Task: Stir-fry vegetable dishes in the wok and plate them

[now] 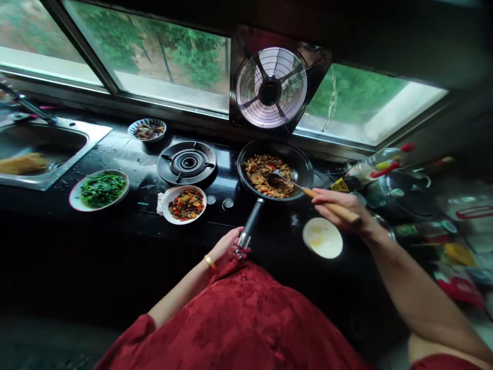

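A dark frying pan (304,164) sits over the right side of the stove, with browned chopped food (265,167) and bits of red in it. My left hand (229,244) is closed on the end of the pan's handle. In my right hand (342,205) is a spatula (335,209) with a wooden handle; its metal end rests in the food, partly hidden by it. Just below my right hand stands a white bowl (327,244) with a little yellowish residue. A bowl of chopped red and yellow food (187,204) is left of the pan.
Left of the pan is a bare gas burner (188,162). A plate of greens (100,189) and a patterned bowl (147,134) stand farther left, near the sink (82,154). Bottles (379,164) and jars crowd the right side. A fan (271,90) is set in the window.
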{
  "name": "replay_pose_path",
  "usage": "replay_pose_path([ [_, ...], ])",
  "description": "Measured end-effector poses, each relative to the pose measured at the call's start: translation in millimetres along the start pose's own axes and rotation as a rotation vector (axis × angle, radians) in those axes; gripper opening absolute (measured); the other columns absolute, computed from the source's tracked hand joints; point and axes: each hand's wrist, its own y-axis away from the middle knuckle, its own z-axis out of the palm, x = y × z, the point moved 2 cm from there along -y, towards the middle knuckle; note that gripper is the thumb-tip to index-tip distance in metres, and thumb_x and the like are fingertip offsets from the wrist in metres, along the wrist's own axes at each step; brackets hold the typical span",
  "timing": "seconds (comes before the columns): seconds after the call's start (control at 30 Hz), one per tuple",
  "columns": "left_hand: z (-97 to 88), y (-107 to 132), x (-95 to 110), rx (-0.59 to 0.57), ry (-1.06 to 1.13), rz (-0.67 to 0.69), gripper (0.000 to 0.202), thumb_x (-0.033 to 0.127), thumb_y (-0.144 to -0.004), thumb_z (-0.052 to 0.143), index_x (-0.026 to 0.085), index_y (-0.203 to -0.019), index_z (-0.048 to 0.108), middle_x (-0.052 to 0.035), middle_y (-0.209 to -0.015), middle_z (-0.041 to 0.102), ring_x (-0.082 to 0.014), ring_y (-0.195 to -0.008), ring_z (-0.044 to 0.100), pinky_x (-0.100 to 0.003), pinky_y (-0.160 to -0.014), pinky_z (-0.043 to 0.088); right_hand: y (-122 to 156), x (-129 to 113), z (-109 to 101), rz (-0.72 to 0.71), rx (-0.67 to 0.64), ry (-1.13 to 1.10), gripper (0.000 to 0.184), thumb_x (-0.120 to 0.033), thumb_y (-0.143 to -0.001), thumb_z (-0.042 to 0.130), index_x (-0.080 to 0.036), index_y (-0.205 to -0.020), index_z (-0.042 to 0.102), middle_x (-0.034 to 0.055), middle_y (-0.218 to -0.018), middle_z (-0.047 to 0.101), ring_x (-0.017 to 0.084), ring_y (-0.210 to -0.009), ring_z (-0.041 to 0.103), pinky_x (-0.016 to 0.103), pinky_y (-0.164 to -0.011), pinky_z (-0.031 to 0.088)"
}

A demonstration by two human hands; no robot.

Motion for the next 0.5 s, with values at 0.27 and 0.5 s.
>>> replay_pose_path([
  [0.27,35.3,-4.3,-7.9,0.236,-0.012,0.288,0.059,0.030,-0.086,0.061,0.012,-0.138,0.043,-0.0016,-0.067,0.063,-0.0053,-0.036,0.043,-0.014,-0.032,0.027,-22.2,25.8,-84.9,-0.040,-0.400,-0.218,0.019,-0.040,-0.077,0.068,-0.027,-0.088,0.075,0.0052,-0.107,0.073,0.026,-0.095,0.071,0.036,-0.081,0.061],
  [0.5,37.0,-1.5,-8.6,0.262,-0.009,0.307,0.057,0.030,-0.084,0.063,0.011,-0.135,0.046,-0.0022,-0.067,0.063,-0.0043,-0.038,0.042,-0.012,-0.032,0.023,-64.2,77.6,-66.6,0.103,-0.020,-0.068,0.029,-0.046,-0.080,0.065,-0.020,-0.087,0.073,0.0052,-0.083,0.073,0.019,-0.071,0.067,0.028,-0.066,0.054],
])
